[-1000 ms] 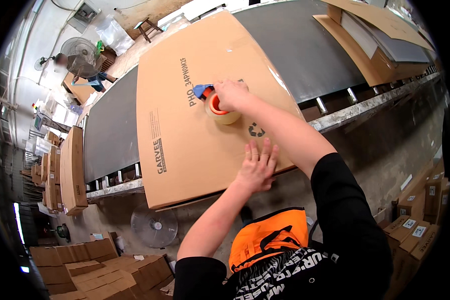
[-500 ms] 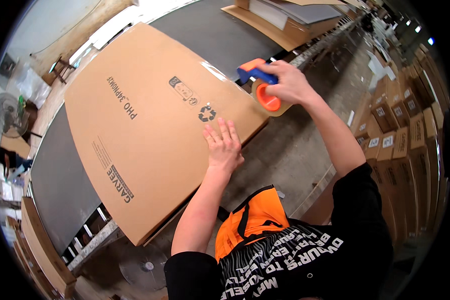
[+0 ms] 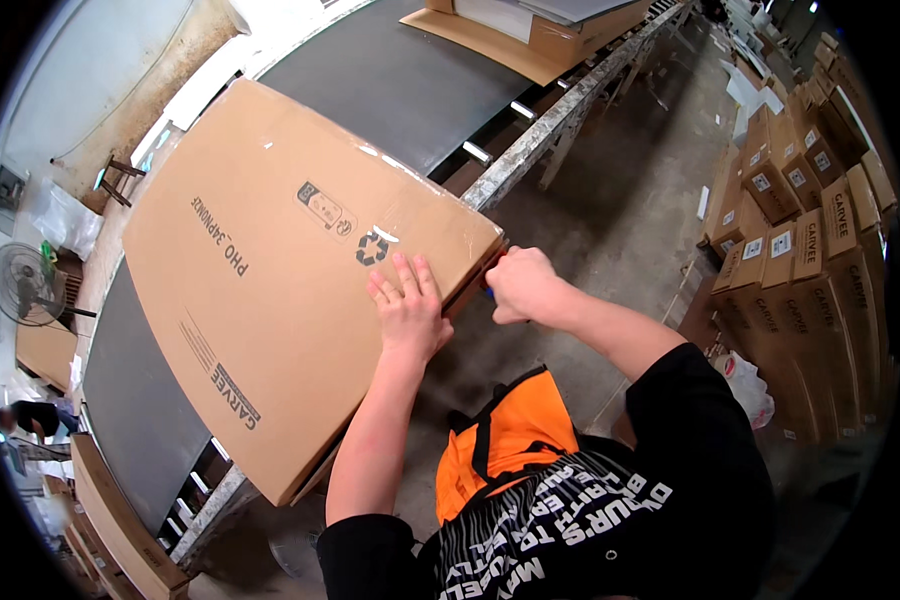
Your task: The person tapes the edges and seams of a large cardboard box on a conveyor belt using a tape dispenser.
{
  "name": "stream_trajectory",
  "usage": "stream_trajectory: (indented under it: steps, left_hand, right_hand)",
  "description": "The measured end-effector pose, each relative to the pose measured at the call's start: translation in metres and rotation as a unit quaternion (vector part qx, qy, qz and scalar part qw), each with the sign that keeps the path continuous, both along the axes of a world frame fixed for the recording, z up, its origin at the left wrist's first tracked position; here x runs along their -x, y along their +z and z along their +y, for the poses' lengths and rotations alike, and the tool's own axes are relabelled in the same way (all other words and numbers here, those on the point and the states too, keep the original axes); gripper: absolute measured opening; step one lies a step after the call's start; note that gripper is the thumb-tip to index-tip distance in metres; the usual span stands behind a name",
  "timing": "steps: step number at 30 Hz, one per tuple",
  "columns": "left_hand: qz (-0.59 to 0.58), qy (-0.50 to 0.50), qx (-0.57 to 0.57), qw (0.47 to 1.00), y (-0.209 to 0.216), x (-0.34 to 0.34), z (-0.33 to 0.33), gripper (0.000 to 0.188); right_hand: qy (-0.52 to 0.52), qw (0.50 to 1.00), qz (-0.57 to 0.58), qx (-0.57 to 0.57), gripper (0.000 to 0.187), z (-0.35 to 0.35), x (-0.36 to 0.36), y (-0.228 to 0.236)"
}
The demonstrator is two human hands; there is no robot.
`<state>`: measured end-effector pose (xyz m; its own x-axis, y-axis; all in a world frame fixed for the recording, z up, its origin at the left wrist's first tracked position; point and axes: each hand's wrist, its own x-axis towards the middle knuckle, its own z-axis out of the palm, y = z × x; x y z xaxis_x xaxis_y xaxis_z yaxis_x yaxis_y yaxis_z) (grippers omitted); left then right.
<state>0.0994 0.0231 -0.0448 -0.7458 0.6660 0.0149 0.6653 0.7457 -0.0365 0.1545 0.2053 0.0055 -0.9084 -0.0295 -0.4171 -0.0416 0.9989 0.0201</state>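
A large flat cardboard box [image 3: 280, 290] with dark printing lies across the conveyor in front of me. My left hand [image 3: 410, 312] rests on its top near the close edge, fingers spread out flat. Beyond the box's right corner, my right hand [image 3: 526, 287] is closed round the tape dispenser [image 3: 489, 291], held low against the side of the box. Only a small blue and red bit of the dispenser shows; the hand and the box hide the rest. Shiny clear tape [image 3: 395, 163] runs along the far right edge of the box.
The dark conveyor belt [image 3: 395, 80] has a metal side rail [image 3: 530, 150] with rollers. An opened carton [image 3: 570, 40] sits farther along it. Stacked cartons [image 3: 800, 270] line the right side. A standing fan [image 3: 22, 285] and a person [image 3: 35, 418] are at the far left.
My right hand has brought the tape dispenser down from above the box's right edge to its near right side. The left hand stays flat on the box. The whole view has shifted slightly.
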Motion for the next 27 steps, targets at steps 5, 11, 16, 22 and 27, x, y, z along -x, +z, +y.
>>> stream_trajectory:
  steps: [5,11,16,22,27]
  left_hand:
    - [0.054,-0.010,-0.031,0.998,-0.006,-0.006,-0.002,0.098]
    - [0.033,-0.014,0.015,0.999,-0.001,-0.006,-0.008,0.098]
    - [0.017,-0.011,0.004,1.000,0.005,-0.007,-0.017,0.101]
    - [-0.005,-0.056,-0.027,0.998,-0.004,-0.043,-0.163,0.100]
    - [-0.007,0.031,-0.022,0.999,-0.004,-0.110,-0.372,0.106]
  right_hand:
    - [0.141,0.985,-0.039,-0.096,0.029,-0.008,-0.006,-0.101]
    - [-0.156,0.975,-0.027,0.156,0.049,-0.030,-0.119,-0.186]
    - [-0.248,0.953,-0.071,0.158,0.052,-0.063,-0.189,-0.204]
    - [-0.361,0.917,0.059,0.158,0.058,-0.133,-0.227,-0.148]
    - [-0.291,0.894,0.274,0.202,0.047,-0.209,-0.225,-0.069]
